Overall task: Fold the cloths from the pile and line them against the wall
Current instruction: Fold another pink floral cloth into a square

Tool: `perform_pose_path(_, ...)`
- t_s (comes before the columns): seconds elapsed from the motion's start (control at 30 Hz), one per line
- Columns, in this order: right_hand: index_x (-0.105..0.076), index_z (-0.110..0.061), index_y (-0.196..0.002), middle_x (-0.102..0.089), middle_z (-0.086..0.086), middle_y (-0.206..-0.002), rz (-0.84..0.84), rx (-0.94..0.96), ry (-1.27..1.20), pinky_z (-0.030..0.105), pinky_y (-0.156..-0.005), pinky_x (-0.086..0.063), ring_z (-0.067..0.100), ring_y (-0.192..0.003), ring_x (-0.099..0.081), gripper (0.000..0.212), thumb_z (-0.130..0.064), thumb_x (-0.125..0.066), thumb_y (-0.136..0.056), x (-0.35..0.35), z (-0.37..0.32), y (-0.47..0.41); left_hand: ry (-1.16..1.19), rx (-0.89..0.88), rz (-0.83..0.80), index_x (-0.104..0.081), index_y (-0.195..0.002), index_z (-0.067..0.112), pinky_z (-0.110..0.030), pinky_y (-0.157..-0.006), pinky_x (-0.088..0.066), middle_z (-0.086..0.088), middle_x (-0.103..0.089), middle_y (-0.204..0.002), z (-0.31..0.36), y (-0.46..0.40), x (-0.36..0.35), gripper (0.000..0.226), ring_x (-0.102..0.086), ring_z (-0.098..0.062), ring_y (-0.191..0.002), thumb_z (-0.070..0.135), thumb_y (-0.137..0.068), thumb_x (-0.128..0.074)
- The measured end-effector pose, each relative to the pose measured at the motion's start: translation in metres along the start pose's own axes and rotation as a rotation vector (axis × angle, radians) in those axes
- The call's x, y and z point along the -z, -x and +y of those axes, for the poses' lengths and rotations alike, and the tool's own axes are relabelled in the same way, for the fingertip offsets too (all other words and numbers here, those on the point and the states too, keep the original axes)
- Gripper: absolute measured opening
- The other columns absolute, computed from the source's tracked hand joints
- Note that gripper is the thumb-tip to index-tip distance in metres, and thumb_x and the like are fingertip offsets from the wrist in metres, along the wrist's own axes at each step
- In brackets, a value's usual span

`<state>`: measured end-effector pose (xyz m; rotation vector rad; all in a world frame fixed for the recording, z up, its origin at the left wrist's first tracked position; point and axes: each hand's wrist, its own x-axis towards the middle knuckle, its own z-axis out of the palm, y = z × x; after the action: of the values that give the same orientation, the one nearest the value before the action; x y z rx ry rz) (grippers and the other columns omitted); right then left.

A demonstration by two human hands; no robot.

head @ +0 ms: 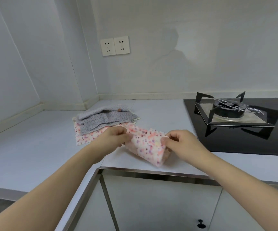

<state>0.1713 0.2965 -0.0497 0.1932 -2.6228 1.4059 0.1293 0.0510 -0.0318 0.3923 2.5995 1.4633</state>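
A pink speckled cloth [147,145] hangs doubled over between my two hands, just above the white counter [35,147]. My left hand [115,137] pinches its left upper edge. My right hand [183,142] pinches its right upper edge. Behind them a pile of cloths [105,121] lies on the counter, grey speckled ones on top of a pink speckled one. The wall [168,64] rises behind the pile, and nothing lies along its foot.
A black gas hob [245,129] with a burner and pan support [230,110] fills the counter's right side. Two wall sockets [115,46] sit above the pile. Below the counter's front edge are white cabinet doors with a black knob [201,224].
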Motion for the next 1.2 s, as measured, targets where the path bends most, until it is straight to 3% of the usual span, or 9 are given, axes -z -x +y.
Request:
perform_pose_path(0.13,-0.064,-0.003,-0.079,-0.068,0.012,-0.083,0.033,-0.102,0.186,0.032,-0.061,-0.043,0.022,-0.066,-0.058,0.036,-0.033,-0.049,-0.093,0.012,0.029,-0.035,-0.022,0.055,0.142,-0.054,-0.076,0.014,-0.029,-0.066,-0.039,-0.002,-0.049,-0.070,0.010,-0.047,-0.034,0.022,-0.045,-0.018,-0.066,0.027,-0.093,-0.060)
perform_pose_path(0.23,-0.066,-0.010,-0.077,-0.065,0.006,-0.088,0.055,-0.106,0.435,0.037,-0.076,-0.049,0.026,-0.083,-0.061,0.034,-0.034,-0.046,-0.091,0.017,0.047,-0.051,-0.199,0.073,0.180,-0.054,-0.081,0.013,-0.027,-0.057,-0.038,-0.001,-0.051,-0.070,0.011,-0.078,-0.057,0.020,-0.046,-0.017,-0.062,0.028,-0.094,-0.054)
perform_pose_path(0.37,-0.066,-0.020,-0.086,-0.057,0.000,-0.098,0.095,-0.041,0.610,0.037,-0.084,-0.041,0.025,-0.096,-0.052,0.028,-0.033,-0.042,-0.094,0.016,0.057,-0.053,-0.578,0.021,0.182,-0.057,-0.092,0.013,-0.029,-0.061,-0.040,-0.002,-0.064,-0.083,0.005,-0.096,-0.075,0.023,-0.056,-0.020,-0.073,0.033,-0.096,-0.046)
perform_pose_path(0.57,-0.059,-0.020,-0.096,-0.052,-0.003,-0.101,0.127,0.037,0.721,0.039,-0.087,-0.039,0.021,-0.097,-0.046,0.024,-0.034,-0.041,-0.093,0.009,0.063,-0.050,-0.749,-0.035,0.224,-0.050,-0.103,0.019,-0.030,-0.062,-0.038,0.001,-0.064,-0.088,0.003,-0.092,-0.079,0.019,-0.059,-0.022,-0.082,0.036,-0.096,-0.044)
perform_pose_path(0.63,-0.060,-0.019,-0.095,-0.053,-0.003,-0.102,0.134,0.042,0.728,0.039,-0.087,-0.040,0.020,-0.096,-0.047,0.024,-0.033,-0.041,-0.092,0.009,0.064,-0.050,-0.794,-0.165,0.325,-0.048,-0.109,0.018,-0.034,-0.069,-0.041,0.001,-0.059,-0.096,0.007,-0.080,-0.077,0.020,-0.057,-0.024,-0.088,0.033,-0.095,-0.048)
perform_pose_path(0.7,-0.060,-0.018,-0.093,-0.054,-0.003,-0.102,0.145,0.049,0.713,0.038,-0.087,-0.040,0.020,-0.094,-0.047,0.024,-0.032,-0.041,-0.091,0.009,0.064,-0.050,-0.755,-0.438,0.439,-0.050,-0.102,0.018,-0.034,-0.073,-0.041,0.002,-0.054,-0.095,0.011,-0.059,-0.081,0.015,-0.052,-0.021,-0.087,0.029,-0.091,-0.053)
perform_pose_path(0.77,-0.061,-0.018,-0.093,-0.056,-0.003,-0.104,0.154,0.057,0.705,0.037,-0.086,-0.040,0.020,-0.094,-0.048,0.023,-0.031,-0.042,-0.091,0.009,0.064,-0.049,-0.682,-0.528,0.357,-0.046,-0.087,0.024,-0.031,-0.070,-0.037,0.007,-0.048,-0.085,0.017,-0.037,-0.090,0.013,-0.046,-0.016,-0.081,0.034,-0.090,-0.053)
perform_pose_path(0.87,-0.062,-0.018,-0.099,-0.057,-0.002,-0.107,0.154,0.057,0.721,0.036,-0.086,-0.040,0.021,-0.097,-0.050,0.024,-0.029,-0.042,-0.090,0.010,0.064,-0.049,-0.699,-0.276,0.114,-0.041,-0.075,0.027,-0.030,-0.071,-0.032,0.010,-0.043,-0.083,0.014,-0.028,-0.103,0.028,-0.044,-0.016,-0.085,0.048,-0.094,-0.046)
perform_pose_path(1.2,-0.058,-0.017,-0.112,-0.054,0.002,-0.112,0.155,0.037,0.806,0.037,-0.086,-0.037,0.024,-0.102,-0.049,0.034,-0.034,-0.038,-0.090,0.009,0.059,-0.042,-0.777,-0.041,-0.115,-0.039,-0.091,0.033,-0.033,-0.090,-0.032,0.008,-0.038,-0.102,0.019,-0.028,-0.098,0.033,-0.035,-0.019,-0.101,0.063,-0.085,-0.049)
